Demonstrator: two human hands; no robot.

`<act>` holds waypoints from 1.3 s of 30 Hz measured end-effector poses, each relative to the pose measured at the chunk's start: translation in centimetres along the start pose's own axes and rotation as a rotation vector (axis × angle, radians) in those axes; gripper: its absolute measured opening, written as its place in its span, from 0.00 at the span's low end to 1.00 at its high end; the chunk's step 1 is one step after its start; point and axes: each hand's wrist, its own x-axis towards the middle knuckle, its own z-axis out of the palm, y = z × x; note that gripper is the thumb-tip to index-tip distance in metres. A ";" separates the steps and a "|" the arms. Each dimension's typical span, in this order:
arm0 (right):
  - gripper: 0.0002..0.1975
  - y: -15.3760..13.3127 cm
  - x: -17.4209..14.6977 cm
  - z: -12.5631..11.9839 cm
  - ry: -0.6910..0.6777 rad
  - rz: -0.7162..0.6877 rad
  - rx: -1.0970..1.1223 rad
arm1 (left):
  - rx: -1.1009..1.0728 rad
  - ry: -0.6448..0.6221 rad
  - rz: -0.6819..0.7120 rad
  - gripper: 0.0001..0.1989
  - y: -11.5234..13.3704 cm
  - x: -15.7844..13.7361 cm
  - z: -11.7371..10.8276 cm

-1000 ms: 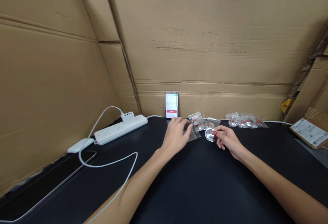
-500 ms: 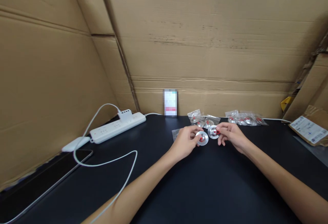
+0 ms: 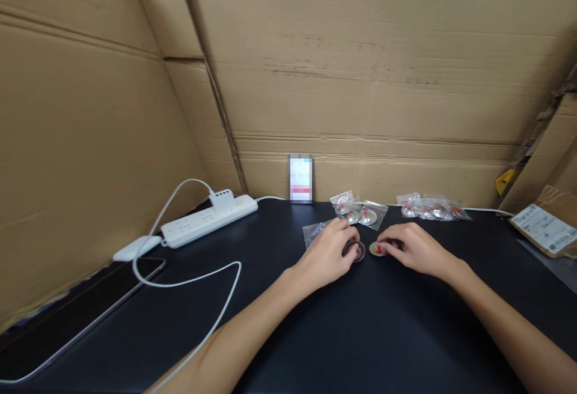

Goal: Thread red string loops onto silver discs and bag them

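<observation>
My left hand (image 3: 329, 253) is closed, thumb and fingers pinching a small round finger cymbal (image 3: 361, 252) low at the black tabletop. Its centre is hidden by the thumb and fingers. Just to the right, my right hand (image 3: 417, 248) pinches a second finger cymbal (image 3: 374, 249) by its red loop. This one lies nearly flat, its silvery rim facing up. A narrow gap separates the two discs. Beside the left hand is a clear plastic bag (image 3: 311, 233), partly covered by that hand.
Several bagged cymbals (image 3: 368, 217) lie behind my hands, with more bagged cymbals (image 3: 436, 209) farther right. A phone (image 3: 301, 179) leans on the cardboard wall (image 3: 383, 106). At left are a power strip (image 3: 210, 221), a white cable (image 3: 189, 286) and a dark tablet (image 3: 76, 322). A labelled parcel (image 3: 546, 229) sits right.
Both hands have come down toward the tabletop with the cymbals. The discs, earlier tilted up facing me, now lie flatter. The right hand has turned palm-down.
</observation>
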 end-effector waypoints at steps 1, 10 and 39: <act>0.09 0.1 0.0 0.1 -0.001 0.004 0.007 | 0.000 -0.028 0.016 0.06 0.1 0.0 -0.2; 0.08 0.6 0.0 0.8 -0.028 0.022 0.075 | -0.057 -0.162 0.056 0.11 -0.3 -0.1 0.1; 0.07 -2.2 1.0 5.0 0.108 -0.082 0.012 | -0.016 -0.199 0.056 0.07 -0.2 -0.3 -0.1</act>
